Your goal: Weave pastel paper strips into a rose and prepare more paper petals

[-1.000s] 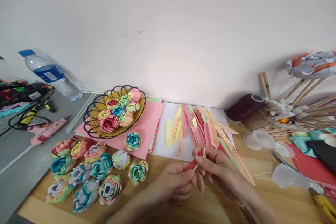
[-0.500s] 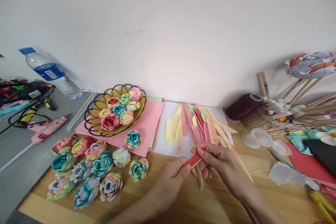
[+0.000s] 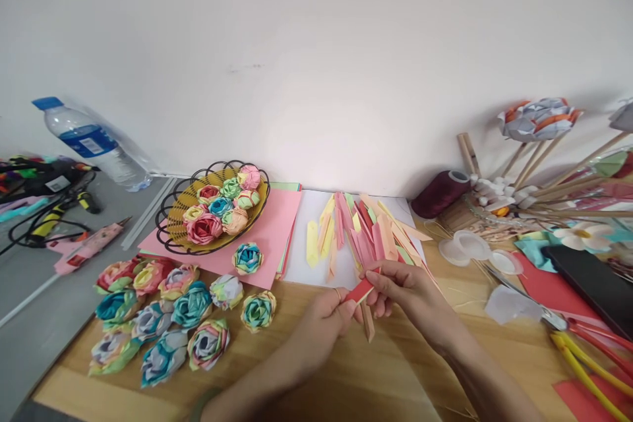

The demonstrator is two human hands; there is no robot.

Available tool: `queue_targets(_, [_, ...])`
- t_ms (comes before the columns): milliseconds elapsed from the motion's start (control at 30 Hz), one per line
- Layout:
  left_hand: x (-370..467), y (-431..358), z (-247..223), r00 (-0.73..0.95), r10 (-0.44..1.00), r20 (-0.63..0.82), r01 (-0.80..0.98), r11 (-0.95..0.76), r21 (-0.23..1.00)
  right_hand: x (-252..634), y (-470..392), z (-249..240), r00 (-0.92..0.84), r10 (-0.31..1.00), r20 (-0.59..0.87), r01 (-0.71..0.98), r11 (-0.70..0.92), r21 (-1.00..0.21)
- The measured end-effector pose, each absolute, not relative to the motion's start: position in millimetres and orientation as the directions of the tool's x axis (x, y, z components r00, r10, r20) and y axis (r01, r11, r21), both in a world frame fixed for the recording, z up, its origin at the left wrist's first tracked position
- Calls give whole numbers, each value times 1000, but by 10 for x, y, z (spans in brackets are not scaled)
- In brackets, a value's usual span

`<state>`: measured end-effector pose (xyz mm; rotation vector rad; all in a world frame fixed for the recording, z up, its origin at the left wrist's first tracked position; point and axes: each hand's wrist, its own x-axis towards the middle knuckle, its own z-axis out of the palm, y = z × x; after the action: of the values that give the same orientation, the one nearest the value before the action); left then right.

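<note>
Between my two hands is a small folded red paper strip. My left hand pinches its lower left end, and my right hand pinches the upper right end. Just below the strip, an orange-tan folded paper piece sticks down between the hands; what holds it is partly hidden by the fingers. Beyond my hands, a pile of folded pink, red, yellow, orange and green strips lies on a white sheet.
At left, several paper flowers lie near a flower-filled basket on pink paper. Farther left are a glue gun and a bottle. At right are a thread spool, scissors, a dark phone and sticks.
The view has shifted right, so most things appear farther left. Both hands still hold the red strip, which sits slightly lower left in the picture.
</note>
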<state>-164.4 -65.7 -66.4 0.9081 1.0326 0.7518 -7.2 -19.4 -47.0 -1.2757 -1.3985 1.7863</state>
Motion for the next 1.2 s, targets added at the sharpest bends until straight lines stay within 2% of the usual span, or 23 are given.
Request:
queue_targets(200, [-1667,-635,-631,442,795,-416,-203,540,817,-85,-268,-470,-363,879,-308,71,-304,-950])
queue_targets(333, [-1676,-643,-612,454,792,-407,-150,518,842,-36,-284,-447,-360,891,-276,20,-288,-957])
queue_targets(467, [-1679,-656,-635,458,805,-376,-106,470,876,-18,-329,-427,-279,932,-233,-14,-247,-969])
queue_targets(600, [-1665,-688,-655,363,860,-358,-50,402,914,-91,-425,-449,-245,940,-238,-52,-258,-965])
queue_targets(767, [-1642,-727,-607,283,916,-285,-19,303,953,-202,-523,-507,-321,906,-276,-31,-301,-953])
queue_targets(1000, [-1704,-709,-505,512,756,-408,-106,527,843,-136,-479,-434,-468,844,-261,-5,-298,-955])
queue_targets(1133, [-1720,-682,-509,496,798,-343,-92,441,893,-125,-471,-435,-480,846,-231,46,-239,-970])
queue_targets(1200, [-1696,-678,-538,489,806,-334,-51,409,911,-133,-494,-477,-427,884,-188,135,-143,-980])
